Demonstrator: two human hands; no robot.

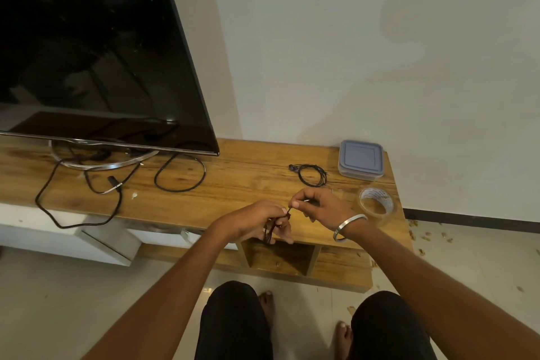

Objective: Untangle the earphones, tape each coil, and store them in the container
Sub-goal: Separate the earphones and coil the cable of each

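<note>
Your left hand [257, 221] is gripping a dark tangled earphone cord [271, 228], fingers curled round it. Your right hand [318, 204] is pinching its end just beside them. 1 coiled black earphone [311, 174] is lying beyond your fingertips, near the lidded grey plastic container [361, 158].

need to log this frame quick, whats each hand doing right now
Left hand: grips the dark earphone bundle.
Right hand: pinches the free end of that cord at its fingertips.

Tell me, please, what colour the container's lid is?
The lid is greyish blue, seen in the head view.
</note>
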